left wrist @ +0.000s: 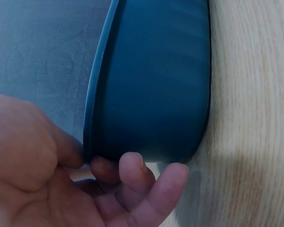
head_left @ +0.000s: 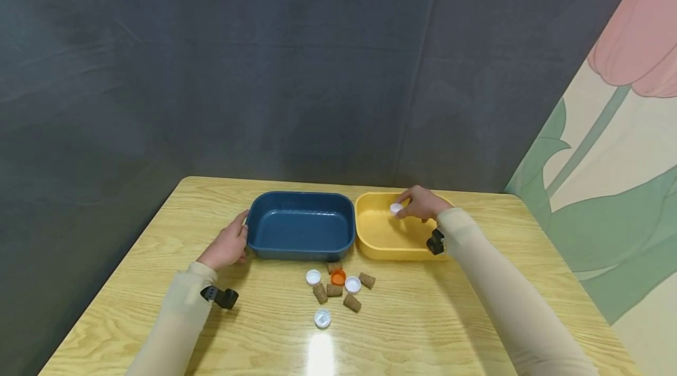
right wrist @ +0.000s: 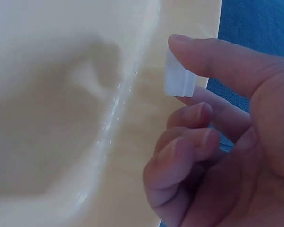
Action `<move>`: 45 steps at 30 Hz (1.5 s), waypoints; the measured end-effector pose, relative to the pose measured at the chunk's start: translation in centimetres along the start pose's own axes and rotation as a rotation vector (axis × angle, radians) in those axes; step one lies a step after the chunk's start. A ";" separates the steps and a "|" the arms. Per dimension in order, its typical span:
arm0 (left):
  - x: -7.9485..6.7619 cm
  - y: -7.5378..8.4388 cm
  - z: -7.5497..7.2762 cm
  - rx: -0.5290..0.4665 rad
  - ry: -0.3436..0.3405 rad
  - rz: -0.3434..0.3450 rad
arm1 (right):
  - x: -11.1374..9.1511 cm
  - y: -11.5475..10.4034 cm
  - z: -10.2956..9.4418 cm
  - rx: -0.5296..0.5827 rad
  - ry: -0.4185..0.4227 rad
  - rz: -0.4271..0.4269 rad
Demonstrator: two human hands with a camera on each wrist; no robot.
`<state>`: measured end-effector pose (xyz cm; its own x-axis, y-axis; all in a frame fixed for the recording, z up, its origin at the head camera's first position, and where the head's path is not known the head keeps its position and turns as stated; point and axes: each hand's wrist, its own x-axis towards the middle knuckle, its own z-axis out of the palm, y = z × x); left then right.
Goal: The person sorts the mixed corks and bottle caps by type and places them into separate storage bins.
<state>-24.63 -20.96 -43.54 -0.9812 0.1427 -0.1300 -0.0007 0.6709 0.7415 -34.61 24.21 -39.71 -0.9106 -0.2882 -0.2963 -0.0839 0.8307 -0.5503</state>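
Over the yellow tray (head_left: 402, 254), my right hand (head_left: 422, 202) pinches a white bottle cap (right wrist: 179, 78) between thumb and forefinger. The other fingers of that hand curl loosely toward the palm in the right wrist view. At the left end of the blue tray (head_left: 301, 232), my left hand (head_left: 227, 245) grips the rim, with the thumb (left wrist: 68, 150) at its edge and the fingertips along the outer wall. The inside of the blue tray shows nothing lying in it.
In front of the trays lie several brown corks (head_left: 352, 303), an orange bottle cap (head_left: 338, 277) and white caps, one white cap (head_left: 322, 318) nearest me. The trays stand side by side near the back of the wooden table (head_left: 254, 329). A dark curtain (head_left: 317, 100) hangs behind it.
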 end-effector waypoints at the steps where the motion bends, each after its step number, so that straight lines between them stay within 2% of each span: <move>1: 0.0 0.0 0.0 -0.001 -0.002 -0.002 | 0.0 0.0 0.0 -0.004 -0.007 0.005; 11: 0.0 -0.1 0.1 -0.016 -0.022 -0.026 | -0.2 -0.4 0.3 -0.021 -0.048 0.033; 17: -0.2 0.2 0.0 -0.023 -0.027 -0.030 | -0.3 -0.5 0.3 -0.006 -0.076 0.022; 22: -0.3 0.1 0.0 -0.025 -0.023 -0.035 | -0.3 -0.6 0.3 0.005 -0.063 -0.007; 28: -0.1 -0.3 -0.1 -0.025 -0.018 -0.035 | -1.3 -1.3 0.4 0.050 -0.035 -0.105; 36: 0.4 -0.1 -0.1 -0.009 -0.014 -0.020 | -5.4 -3.8 1.3 0.012 0.042 -0.322; 40: 0.4 0.1 -0.1 -0.011 -0.009 -0.014 | -7.3 -4.8 2.5 0.041 0.014 -0.399; 45: 0.2 0.3 -0.1 -0.011 -0.006 -0.026 | -9.2 -5.4 4.5 0.087 -0.023 -0.449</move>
<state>-24.86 -20.81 -43.35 -0.9796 0.1296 -0.1538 -0.0288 0.6664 0.7450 -23.94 20.20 -37.55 -0.7823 -0.6221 -0.0299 -0.4332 0.5779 -0.6916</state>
